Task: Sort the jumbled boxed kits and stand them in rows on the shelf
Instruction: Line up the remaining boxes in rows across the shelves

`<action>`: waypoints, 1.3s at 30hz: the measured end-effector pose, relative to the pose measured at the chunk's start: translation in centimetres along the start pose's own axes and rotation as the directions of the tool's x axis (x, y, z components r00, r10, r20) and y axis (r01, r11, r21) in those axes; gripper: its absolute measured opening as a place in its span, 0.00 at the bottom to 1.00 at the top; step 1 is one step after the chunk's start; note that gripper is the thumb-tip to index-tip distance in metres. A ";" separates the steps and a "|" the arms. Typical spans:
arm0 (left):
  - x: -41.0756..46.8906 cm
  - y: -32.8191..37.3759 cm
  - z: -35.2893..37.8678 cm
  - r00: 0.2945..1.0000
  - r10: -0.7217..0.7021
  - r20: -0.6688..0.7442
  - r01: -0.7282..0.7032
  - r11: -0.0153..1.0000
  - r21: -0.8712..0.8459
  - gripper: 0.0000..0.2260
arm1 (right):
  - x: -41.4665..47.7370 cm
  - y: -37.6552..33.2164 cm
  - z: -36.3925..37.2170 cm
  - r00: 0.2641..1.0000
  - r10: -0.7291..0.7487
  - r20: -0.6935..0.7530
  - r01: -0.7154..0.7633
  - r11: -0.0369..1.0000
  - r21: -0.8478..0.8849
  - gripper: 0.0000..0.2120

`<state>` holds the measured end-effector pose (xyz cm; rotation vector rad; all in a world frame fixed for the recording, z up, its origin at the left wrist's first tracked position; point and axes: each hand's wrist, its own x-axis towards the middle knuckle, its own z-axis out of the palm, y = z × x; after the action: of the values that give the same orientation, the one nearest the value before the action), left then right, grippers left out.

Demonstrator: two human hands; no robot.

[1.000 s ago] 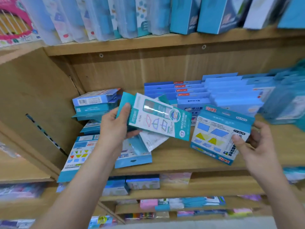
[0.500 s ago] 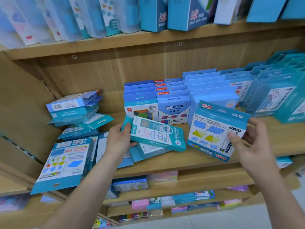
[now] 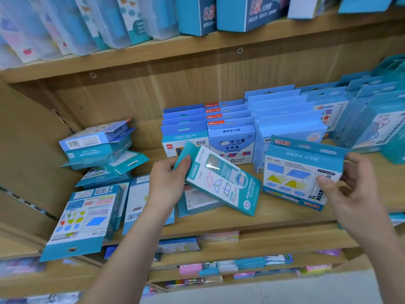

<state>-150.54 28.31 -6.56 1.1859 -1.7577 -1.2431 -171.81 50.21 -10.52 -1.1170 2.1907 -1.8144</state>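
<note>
Two boxes are held: left hand (image 3: 168, 185) grips the teal kit (image 3: 221, 183) centrally, right hand (image 3: 350, 189) pinches the blue shapes kit (image 3: 300, 172) at three o'clock.

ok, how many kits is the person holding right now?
2. A teal-and-white flat cardboard box, tilted, in the left hand; a light-blue cardboard box printed with yellow and blue shapes in the right hand. Another could be hidden behind the teal one.

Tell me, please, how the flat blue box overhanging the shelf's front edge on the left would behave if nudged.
The flat blue box hangs tilted past the shelf edge, so a nudge would likely tip it off. Its crisp cardboard faces suggest it stays stiff. Being thin, it's probably light.
</note>
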 end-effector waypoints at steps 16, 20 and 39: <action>-0.3 5.7 4.5 0.974 0.190 0.124 -0.172 0.974 -0.145 0.13 | 2.7 2.9 -3.0 0.991 0.054 0.126 -0.080 0.974 0.211 0.18; -0.7 6.0 5.1 0.949 0.201 0.244 -0.173 0.976 -0.132 0.09 | 3.4 4.1 -3.0 0.975 0.059 0.213 -0.106 0.970 0.218 0.18; -3.0 3.3 7.3 0.913 0.383 0.140 -0.404 0.896 0.184 0.29 | 4.8 2.7 -4.6 0.971 -0.022 0.240 0.011 0.999 0.046 0.27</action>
<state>-156.86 34.00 -5.79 0.8247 -2.1175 -0.9044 -178.88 51.25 -9.80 -1.2743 2.0000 -1.6269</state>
